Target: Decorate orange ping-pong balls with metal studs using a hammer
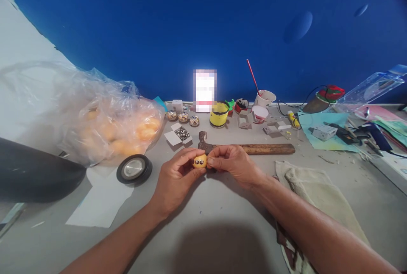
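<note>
A small orange ball (199,165) held up over the desk (241,208), two hands on it.
From my left: a clear bag (111,123) of orange balls, then the left hand (171,178), its fingers pinching the studded ball just in front of the hammer (260,149); the right hand (237,164) has its fingers pressed together at the ball's right edge, though I can't tell what's between them; finally, a pale cloth (321,193) by the right forearm.

Beyond the hammer (254,149), a bright screen (204,89) is pixelated past reading. Left of the hammer, a cloudy bag (104,92) blurs its orange contents (148,129) and a dark cylinder (34,172) runs off the edge. Nearer than the hammer, the left hand (171,176) partly hides a yellow ball (199,164).
</note>
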`<state>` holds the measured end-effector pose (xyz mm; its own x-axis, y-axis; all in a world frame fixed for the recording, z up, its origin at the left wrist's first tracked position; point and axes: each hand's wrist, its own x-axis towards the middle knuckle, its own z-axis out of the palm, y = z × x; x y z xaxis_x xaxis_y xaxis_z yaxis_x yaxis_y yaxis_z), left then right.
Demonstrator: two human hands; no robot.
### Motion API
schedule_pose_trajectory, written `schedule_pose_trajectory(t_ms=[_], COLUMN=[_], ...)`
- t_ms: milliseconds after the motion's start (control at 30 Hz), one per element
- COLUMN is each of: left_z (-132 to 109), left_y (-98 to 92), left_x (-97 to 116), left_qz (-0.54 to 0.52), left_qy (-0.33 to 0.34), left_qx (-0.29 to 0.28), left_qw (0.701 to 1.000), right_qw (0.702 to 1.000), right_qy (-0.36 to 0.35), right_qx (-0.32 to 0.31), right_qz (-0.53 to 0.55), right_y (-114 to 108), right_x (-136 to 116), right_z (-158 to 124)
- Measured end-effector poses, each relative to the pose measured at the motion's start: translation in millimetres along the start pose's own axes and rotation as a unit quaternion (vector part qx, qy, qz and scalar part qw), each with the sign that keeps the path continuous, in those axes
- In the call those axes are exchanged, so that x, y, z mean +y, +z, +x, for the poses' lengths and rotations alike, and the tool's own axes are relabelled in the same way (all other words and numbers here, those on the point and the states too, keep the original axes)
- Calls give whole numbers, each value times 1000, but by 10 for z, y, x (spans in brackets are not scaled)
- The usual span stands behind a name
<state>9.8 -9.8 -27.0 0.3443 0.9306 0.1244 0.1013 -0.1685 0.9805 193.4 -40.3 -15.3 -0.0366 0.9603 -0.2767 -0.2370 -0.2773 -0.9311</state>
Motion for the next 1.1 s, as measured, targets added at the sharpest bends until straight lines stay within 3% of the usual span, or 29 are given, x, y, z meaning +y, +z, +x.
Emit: schedule_pose_trajectory(t_ms=[567, 733, 967, 1033, 1100], left_z=[-44, -50, -9, 5, 20], left_y=[28, 34, 23, 20, 16], left_x=[6, 62, 78, 83, 82], left_qz=[5, -26, -141, -174, -208], left_qy=[-23, -49, -134, -134, -132], left_qx=[0, -15, -64, -62, -53], left_qw=[1000, 998, 979, 974, 968], right_qw=[989, 989, 989, 991, 981], right_qy=[-37, -29, -49, -59, -85], right_qx=[16, -23, -65, -44, 34], right_qz=[-143, -142, -122, -114, -169], right_y=[-20, -73, -126, -170, -226], right_x=[61, 5, -58, -88, -120], right_z=[24, 6, 4, 23, 45])
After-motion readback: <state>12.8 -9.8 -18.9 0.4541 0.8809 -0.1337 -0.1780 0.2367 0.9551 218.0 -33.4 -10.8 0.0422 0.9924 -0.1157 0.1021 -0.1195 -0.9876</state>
